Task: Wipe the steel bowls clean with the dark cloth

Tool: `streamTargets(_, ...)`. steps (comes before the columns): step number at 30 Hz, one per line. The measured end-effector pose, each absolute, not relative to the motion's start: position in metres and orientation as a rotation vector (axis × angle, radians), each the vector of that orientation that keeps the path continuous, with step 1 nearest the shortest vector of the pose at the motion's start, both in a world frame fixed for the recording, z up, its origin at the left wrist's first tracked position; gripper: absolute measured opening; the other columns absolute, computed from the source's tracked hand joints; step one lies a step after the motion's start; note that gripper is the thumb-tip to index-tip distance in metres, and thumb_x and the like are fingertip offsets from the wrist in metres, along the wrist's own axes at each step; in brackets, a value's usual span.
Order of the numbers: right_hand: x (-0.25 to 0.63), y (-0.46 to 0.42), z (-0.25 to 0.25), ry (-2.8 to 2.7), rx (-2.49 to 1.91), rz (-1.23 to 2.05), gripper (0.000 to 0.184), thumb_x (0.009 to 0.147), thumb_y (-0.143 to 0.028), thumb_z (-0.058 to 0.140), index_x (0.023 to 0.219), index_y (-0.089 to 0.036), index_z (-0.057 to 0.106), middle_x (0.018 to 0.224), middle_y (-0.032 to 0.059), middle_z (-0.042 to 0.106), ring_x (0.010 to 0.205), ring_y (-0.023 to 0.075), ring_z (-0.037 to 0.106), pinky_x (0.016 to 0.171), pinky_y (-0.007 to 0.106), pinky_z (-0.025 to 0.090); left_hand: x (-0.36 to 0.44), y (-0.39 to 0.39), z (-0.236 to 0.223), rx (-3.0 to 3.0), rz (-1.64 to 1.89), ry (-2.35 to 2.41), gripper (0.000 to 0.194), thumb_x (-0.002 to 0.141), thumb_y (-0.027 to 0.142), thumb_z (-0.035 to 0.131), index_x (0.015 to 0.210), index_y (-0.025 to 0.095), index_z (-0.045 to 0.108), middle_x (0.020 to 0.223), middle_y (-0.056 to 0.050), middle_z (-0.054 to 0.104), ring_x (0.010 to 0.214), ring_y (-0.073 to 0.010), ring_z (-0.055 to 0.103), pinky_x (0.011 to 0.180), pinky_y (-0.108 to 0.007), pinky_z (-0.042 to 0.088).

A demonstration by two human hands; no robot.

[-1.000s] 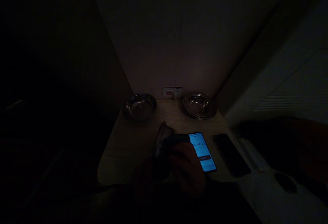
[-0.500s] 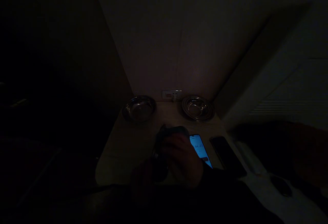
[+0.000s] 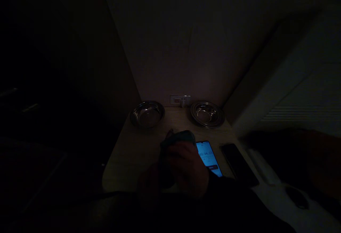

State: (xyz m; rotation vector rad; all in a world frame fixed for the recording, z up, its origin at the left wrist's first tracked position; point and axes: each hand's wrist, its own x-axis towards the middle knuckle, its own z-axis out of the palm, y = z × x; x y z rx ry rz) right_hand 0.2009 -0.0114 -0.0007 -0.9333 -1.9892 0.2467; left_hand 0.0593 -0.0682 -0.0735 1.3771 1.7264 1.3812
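Wall [image 3: 160, 55] rises at your twelve o'clock, in a room so dark that most edges vanish. Below it lies your pale, wood-grained tabletop [image 3: 128, 162]. From its middle, one metal bowl [image 3: 147, 115] sits at eleven and a set of nested-looking metal dishes [image 3: 206, 115] at one, both near the wall, probably to stay out of your hands' way. Your right hand [image 3: 191, 172] is at five, fingers bent and clamped on a cloth; your left hand [image 3: 147, 183] is at seven, too dim to tell whether its fingers are apart or together. The lit phone [image 3: 209, 157] lies face up at three, likely so you can read its timer. The teal cloth [image 3: 178, 137] is near the middle, bunched perhaps for a firmer hold; what it covers is unclear. The wall socket [image 3: 180, 100] is at twelve.
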Motion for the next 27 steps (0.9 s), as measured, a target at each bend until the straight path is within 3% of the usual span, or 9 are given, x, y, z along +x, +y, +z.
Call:
streamTargets(7, 0.191, -0.010, 0.003, -1.904, -1.006, 0.228, 0.019, 0.084, -0.018, 0.048, 0.091, -0.017, 0.067, 0.096, 0.0075, 0.067, 0.093, 0.0207, 0.054, 0.079, 0.037, 0.043, 0.056, -0.056, -0.078, 1.359, 1.426, 1.641, 0.027, 0.087, 0.035, 0.049, 0.103, 0.016, 0.059, 0.107, -0.008, 0.059, 0.091, -0.0155, 0.057, 0.080, -0.036, 0.049)
streamTargets(11, 0.190, -0.004, 0.000, -2.012, -0.879, 0.209, 0.019, 0.084, -0.022, 0.049, 0.092, -0.022, 0.066, 0.100, 0.0031, 0.068, 0.095, 0.0212, 0.053, 0.081, 0.039, 0.041, 0.054, -0.053, -0.077, 1.346, 1.424, 1.598, 0.027, 0.087, 0.034, 0.049, 0.103, 0.015, 0.058, 0.104, -0.008, 0.059, 0.089, -0.0150, 0.058, 0.078, -0.035, 0.049)
streamTargets(15, 0.192, 0.007, -0.002, -1.847, -1.063, 0.325, 0.020, 0.084, -0.018, 0.048, 0.088, -0.019, 0.067, 0.093, 0.0070, 0.067, 0.089, 0.0200, 0.057, 0.078, 0.037, 0.045, 0.053, -0.053, -0.071, 1.343, 1.411, 1.548, 0.029, 0.087, 0.034, 0.049, 0.108, 0.015, 0.056, 0.109, -0.008, 0.057, 0.092, -0.0165, 0.057, 0.079, -0.036, 0.049)
streamTargets(21, 0.190, -0.006, -0.003, -1.894, -0.948, 0.352, 0.021, 0.082, -0.017, 0.051, 0.095, -0.021, 0.067, 0.101, 0.0063, 0.067, 0.099, 0.0212, 0.053, 0.086, 0.039, 0.043, 0.054, -0.048, -0.061, 1.331, 1.397, 1.499, 0.030, 0.087, 0.034, 0.049, 0.111, 0.016, 0.055, 0.112, -0.008, 0.056, 0.094, -0.0172, 0.057, 0.080, -0.037, 0.049)
streamTargets(27, 0.209, 0.026, -0.022, -1.510, -1.138, 0.766, 0.017, 0.080, -0.024, 0.054, 0.087, -0.020, 0.070, 0.095, 0.0077, 0.069, 0.091, 0.0203, 0.062, 0.084, 0.037, 0.048, 0.053, -0.048, -0.058, 1.339, 1.386, 1.494, 0.030, 0.087, 0.033, 0.048, 0.111, 0.017, 0.055, 0.113, -0.009, 0.056, 0.095, -0.0170, 0.057, 0.081, -0.036, 0.049)
